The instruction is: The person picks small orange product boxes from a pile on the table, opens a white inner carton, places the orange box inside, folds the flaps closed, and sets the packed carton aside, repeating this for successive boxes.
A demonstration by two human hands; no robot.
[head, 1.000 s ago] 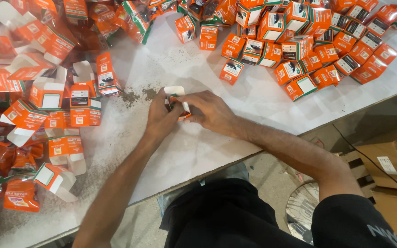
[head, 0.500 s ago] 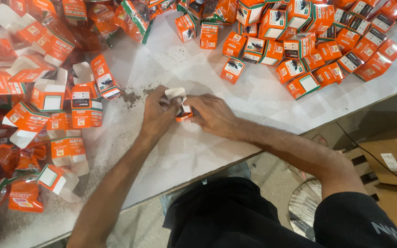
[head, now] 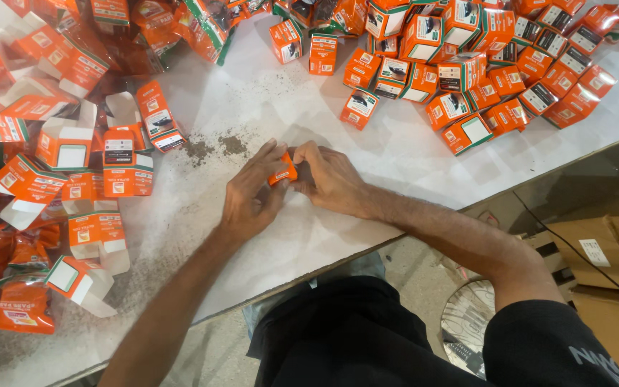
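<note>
My left hand (head: 252, 197) and my right hand (head: 331, 179) meet at the centre of the frame, low over the white bench (head: 395, 154), and both are closed around 1 small orange box (head: 283, 174). The left hand's thumb and fingers curl in from the left and press on the box; the right hand's fingers fold over it from the right, and its fingertips touch the box's upper end. Only a narrow strip of the orange box shows between the 2 hands; whether its flaps are open or shut I cannot tell. Just to the upper left of my hands, a patch of dark crumbs (head: 213, 147) lies on the bench surface, apart from the box. At the left of the frame lies a loose heap of opened orange cartons (head: 73, 143) with white flaps standing up, some flattened, and crumpled orange wrappers (head: 8, 247) sit among them at the lower left. Along the upper right of the frame, closed orange boxes (head: 503, 79) lie packed close together in rough rows. 1 closed box (head: 360, 107) lies alone between that group and my hands. At the lower right, below the bench edge, brown cardboard cartons (head: 603, 247) are on the floor.
</note>
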